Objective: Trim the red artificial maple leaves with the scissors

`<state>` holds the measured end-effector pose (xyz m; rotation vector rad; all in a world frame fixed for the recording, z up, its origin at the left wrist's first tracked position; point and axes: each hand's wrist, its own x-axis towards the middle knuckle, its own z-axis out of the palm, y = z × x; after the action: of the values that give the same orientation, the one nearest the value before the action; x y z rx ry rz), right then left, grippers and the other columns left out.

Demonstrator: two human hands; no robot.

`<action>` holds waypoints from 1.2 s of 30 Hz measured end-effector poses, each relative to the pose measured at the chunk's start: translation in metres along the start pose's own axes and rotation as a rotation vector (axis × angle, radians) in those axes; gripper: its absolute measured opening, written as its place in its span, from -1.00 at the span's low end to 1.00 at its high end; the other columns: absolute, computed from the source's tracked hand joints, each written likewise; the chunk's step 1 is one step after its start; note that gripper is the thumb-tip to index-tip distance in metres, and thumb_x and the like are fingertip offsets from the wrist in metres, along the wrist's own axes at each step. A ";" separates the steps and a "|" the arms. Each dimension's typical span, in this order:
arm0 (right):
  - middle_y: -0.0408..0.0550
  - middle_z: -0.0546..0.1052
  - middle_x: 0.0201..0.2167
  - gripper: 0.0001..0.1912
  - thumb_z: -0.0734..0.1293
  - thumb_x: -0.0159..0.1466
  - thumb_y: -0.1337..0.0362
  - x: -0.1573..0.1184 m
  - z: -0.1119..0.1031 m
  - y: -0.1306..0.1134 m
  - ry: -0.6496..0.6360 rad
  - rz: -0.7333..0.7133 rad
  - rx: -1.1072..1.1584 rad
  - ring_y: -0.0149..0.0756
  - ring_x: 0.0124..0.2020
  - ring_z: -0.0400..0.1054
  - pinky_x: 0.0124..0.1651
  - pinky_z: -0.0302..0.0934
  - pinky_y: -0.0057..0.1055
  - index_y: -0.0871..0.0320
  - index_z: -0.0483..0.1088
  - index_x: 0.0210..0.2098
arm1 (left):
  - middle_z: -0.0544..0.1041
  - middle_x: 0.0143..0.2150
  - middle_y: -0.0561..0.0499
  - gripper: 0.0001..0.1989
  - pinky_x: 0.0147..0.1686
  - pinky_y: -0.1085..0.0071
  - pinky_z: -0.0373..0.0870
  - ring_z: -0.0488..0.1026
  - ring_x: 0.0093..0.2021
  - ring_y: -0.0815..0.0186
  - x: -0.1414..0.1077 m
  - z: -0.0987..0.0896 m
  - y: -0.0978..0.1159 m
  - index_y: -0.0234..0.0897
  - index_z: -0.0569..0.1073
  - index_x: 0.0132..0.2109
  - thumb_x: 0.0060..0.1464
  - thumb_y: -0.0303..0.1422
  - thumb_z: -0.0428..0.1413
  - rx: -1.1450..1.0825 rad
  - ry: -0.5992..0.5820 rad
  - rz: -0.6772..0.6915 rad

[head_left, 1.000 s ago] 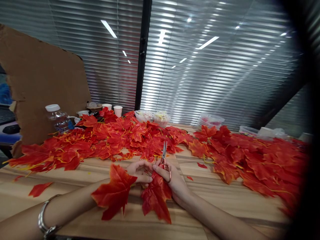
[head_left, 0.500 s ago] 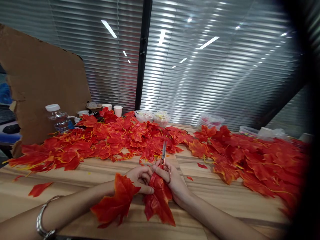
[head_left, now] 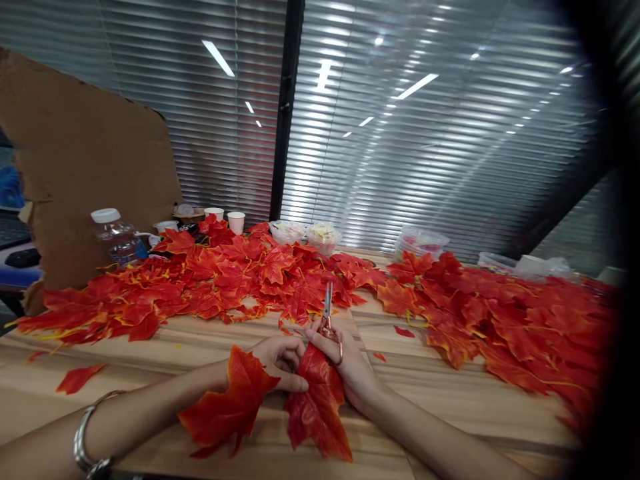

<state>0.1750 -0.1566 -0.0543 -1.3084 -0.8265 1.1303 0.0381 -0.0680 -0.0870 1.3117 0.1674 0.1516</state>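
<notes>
My left hand [head_left: 281, 363] is closed, its thumb pressed on the edge of a red artificial maple leaf [head_left: 320, 410]. That leaf hangs between my two hands, its upper part against the fingers of my right hand [head_left: 353, 363]. Rose-gold-handled scissors [head_left: 328, 313] are in my right hand too, blades pointing up and away, with the handle loops round the fingers. A second maple leaf [head_left: 233, 403], orange-edged, hangs below my left wrist; where it is gripped is hidden. Small red leaf scraps [head_left: 380, 357] lie beyond my right hand.
Piles of red maple leaves [head_left: 270, 267] cover the back and right of the wooden table [head_left: 210, 343]. At the back stand a clear bottle [head_left: 115, 237], paper cups [head_left: 236, 223] and plastic bowls [head_left: 324, 237]. A cardboard sheet [head_left: 95, 153] rises on the left; a single leaf piece [head_left: 80, 378] lies nearby.
The leaf between my hands has tilted and spread slightly lower. The left fingertips have drawn back a little from the right hand, while the scissors stay nearly still.
</notes>
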 end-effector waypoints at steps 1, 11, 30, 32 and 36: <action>-0.20 0.30 -0.52 -0.78 0.36 0.12 0.21 0.000 0.000 0.000 -0.002 -0.001 0.000 -0.47 -0.49 0.15 -0.43 0.02 -0.53 0.21 0.26 -0.41 | 0.44 -0.41 0.01 -0.68 -0.47 0.51 0.16 0.33 -0.45 0.43 0.000 0.000 0.000 -0.35 0.30 -0.37 -0.23 -0.34 0.27 -0.002 0.000 0.005; -0.20 0.30 -0.55 -0.75 0.38 0.09 0.19 -0.001 0.002 -0.004 0.043 0.050 0.041 -0.49 -0.53 0.16 -0.45 0.03 -0.54 0.21 0.28 -0.41 | 0.45 -0.39 0.02 -0.69 -0.41 0.50 0.19 0.35 -0.44 0.44 0.001 -0.001 0.002 -0.33 0.28 -0.39 -0.22 -0.33 0.27 -0.022 0.038 0.034; -0.05 0.45 -0.27 -0.73 0.39 0.08 0.26 -0.002 -0.001 0.001 -0.089 0.042 0.014 -0.29 -0.26 0.34 -0.14 0.17 -0.37 0.16 0.35 -0.22 | 0.40 -0.36 0.04 -0.76 -0.49 0.53 0.17 0.30 -0.46 0.45 -0.001 -0.005 0.002 -0.30 0.29 -0.30 -0.11 -0.38 0.19 -0.053 0.080 -0.020; -0.06 0.45 -0.29 -0.74 0.38 0.09 0.25 -0.002 -0.002 0.003 -0.047 0.027 0.021 -0.30 -0.27 0.34 -0.15 0.17 -0.38 0.16 0.34 -0.22 | 0.39 -0.37 0.05 -0.75 -0.48 0.52 0.18 0.30 -0.47 0.45 0.000 -0.007 0.000 -0.30 0.27 -0.33 -0.12 -0.37 0.20 -0.058 0.070 -0.015; -0.10 0.45 -0.37 -0.80 0.37 0.11 0.25 -0.002 -0.004 0.005 -0.005 0.031 0.066 -0.35 -0.35 0.32 -0.24 0.18 -0.43 0.17 0.35 -0.28 | 0.40 -0.37 0.02 -0.73 -0.43 0.48 0.22 0.33 -0.41 0.39 0.000 -0.008 -0.002 -0.30 0.28 -0.34 -0.14 -0.33 0.22 -0.068 0.050 -0.003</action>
<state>0.1777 -0.1599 -0.0595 -1.2679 -0.7688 1.1765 0.0365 -0.0610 -0.0914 1.2404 0.2050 0.1866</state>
